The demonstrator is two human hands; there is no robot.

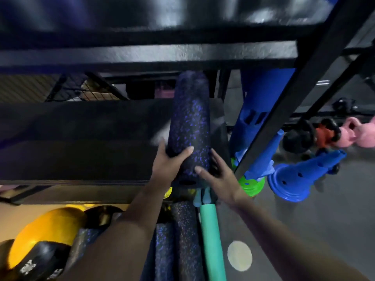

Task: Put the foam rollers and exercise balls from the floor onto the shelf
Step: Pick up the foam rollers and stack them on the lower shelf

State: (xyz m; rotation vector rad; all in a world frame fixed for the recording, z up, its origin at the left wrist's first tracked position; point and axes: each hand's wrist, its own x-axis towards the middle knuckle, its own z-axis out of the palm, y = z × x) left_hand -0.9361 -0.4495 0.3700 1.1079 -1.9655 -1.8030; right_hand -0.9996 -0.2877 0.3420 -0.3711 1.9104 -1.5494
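The left hand (170, 161) grips the near end of the speckled foam roller (190, 122), with the thumb over the top and the fingers curled round its left side. The right hand (220, 175) clasps the opposite side, thumb on top and fingers along the right flank. The roller points away from the person. Its far end is under the upper rail (142, 55) and its near end overhangs the front edge of the shelf (81, 142).

Hazard — the roller sits at the shelf's right end, beside the upright (268, 122). If released while overhanging, it would probably tip or roll off toward the blue cones (292, 179). More rollers (182, 230) and a yellow ball (44, 230) lie below.
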